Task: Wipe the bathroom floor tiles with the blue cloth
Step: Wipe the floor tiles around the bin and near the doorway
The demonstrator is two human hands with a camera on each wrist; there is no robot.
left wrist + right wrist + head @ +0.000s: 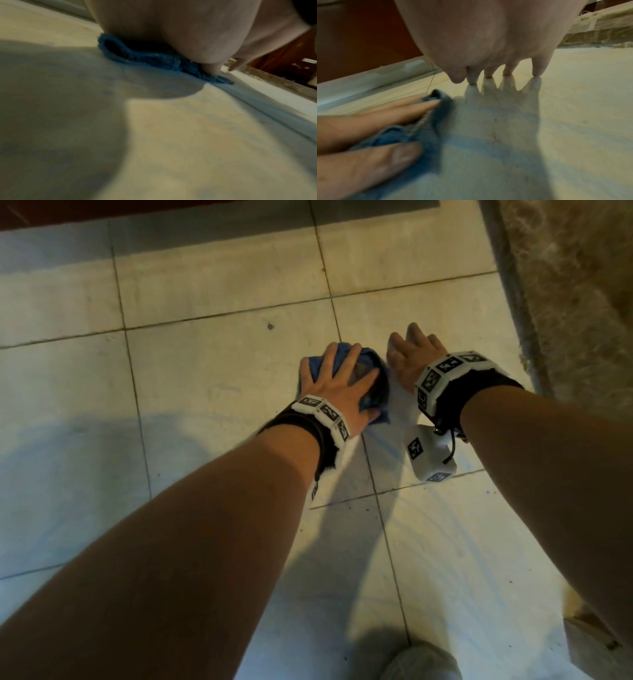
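We see dim, warm light with brighter patches on the floor tiles (pixel 212 364). Broad soft shadows of the arms fall toward us in the head view. Both wrist views are blurred and smeared; the right hand (pixel 488 40) casts a sharp finger shadow. Edges bow outward.

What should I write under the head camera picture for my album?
Left hand presses the blue cloth flat on the floor tiles; right hand braces beside it.

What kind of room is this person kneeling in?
Probably a bathroom or similar tiled room at home: pale square floor tiles with dark grout lines, a shaggy beige mat along one edge, and a blue cloth pressed to the floor.
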